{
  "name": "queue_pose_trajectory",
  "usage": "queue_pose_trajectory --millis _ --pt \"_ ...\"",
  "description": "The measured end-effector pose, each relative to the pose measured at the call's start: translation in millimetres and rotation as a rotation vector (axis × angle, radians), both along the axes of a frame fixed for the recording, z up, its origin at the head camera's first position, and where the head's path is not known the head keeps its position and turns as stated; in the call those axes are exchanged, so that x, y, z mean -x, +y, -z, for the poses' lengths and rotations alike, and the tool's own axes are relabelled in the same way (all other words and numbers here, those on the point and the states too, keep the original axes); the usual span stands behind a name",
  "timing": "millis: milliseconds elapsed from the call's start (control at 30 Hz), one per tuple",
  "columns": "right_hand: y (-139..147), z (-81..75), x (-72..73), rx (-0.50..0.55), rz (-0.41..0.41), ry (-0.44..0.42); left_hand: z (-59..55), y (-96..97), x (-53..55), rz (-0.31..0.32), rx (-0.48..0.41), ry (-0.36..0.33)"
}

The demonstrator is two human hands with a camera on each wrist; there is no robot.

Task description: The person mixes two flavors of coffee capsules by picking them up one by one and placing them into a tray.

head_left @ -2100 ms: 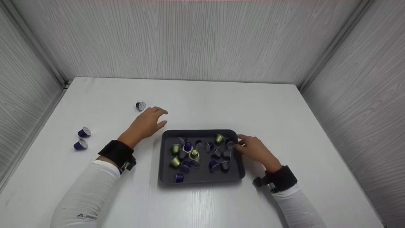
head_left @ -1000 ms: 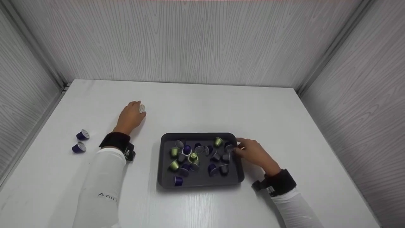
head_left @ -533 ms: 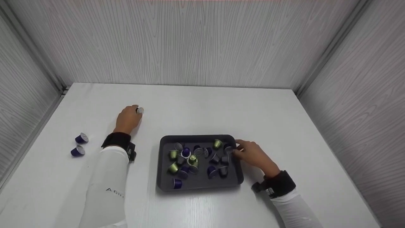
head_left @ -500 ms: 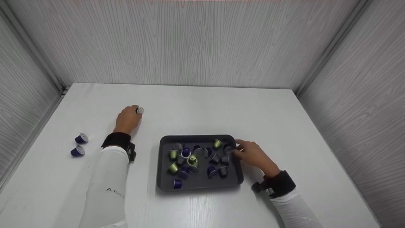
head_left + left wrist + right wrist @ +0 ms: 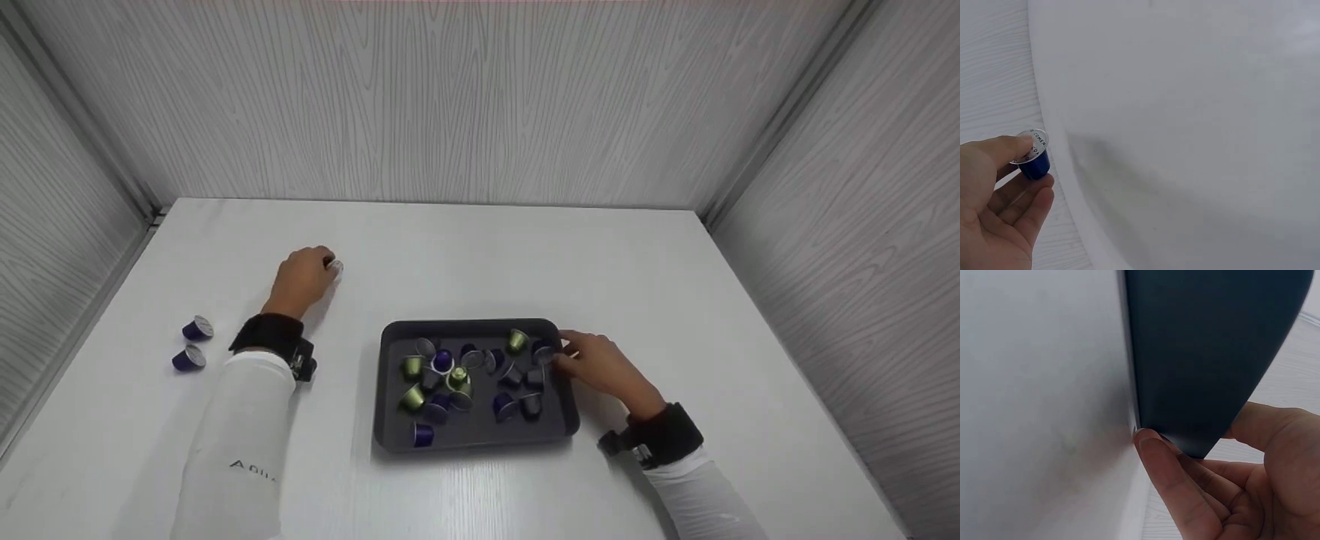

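Observation:
My left hand (image 5: 302, 279) pinches a coffee capsule (image 5: 337, 266) over the far left part of the table. In the left wrist view the coffee capsule (image 5: 1037, 163) has a shiny blue body and a printed silver lid; the thumb presses on that lid and fingers support the body below. At the right end of a dark grey tray (image 5: 487, 439), my right hand (image 5: 604, 367) grips the wall. Seen from the right wrist, the thumb is over the rim of the tray (image 5: 1207, 354) and fingers (image 5: 1168, 478) reach its lower edge. Several green, blue and dark capsules (image 5: 504, 407) lie loose in the tray.
Two blue capsules, a farther one (image 5: 198, 328) and a nearer one (image 5: 189, 358), lie on the table at the left. Around the white table (image 5: 480, 262) stand pale wood-grain panels (image 5: 450, 97) at the back and both sides.
My left hand has moved left from beside the tray to the lone capsule and taken hold of it. The right hand keeps its grip, and the tray stays in place.

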State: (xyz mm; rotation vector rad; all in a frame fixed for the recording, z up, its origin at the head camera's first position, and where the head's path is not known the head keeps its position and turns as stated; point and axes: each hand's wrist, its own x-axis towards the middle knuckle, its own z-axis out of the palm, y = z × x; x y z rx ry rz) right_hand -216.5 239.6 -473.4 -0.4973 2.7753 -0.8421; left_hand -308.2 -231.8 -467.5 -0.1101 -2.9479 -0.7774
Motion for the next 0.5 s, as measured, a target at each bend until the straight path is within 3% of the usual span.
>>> queue_pose_trajectory --millis 267,500 --pt "-1 -1.9 -0.8 0.004 -0.002 0.002 -12.3 8.4 -8.1 0.076 -0.03 0.022" --pt "-1 -2.4 -1.2 0.009 0.006 -0.006 -26.5 26.9 -18.4 0.134 -0.02 0.011"
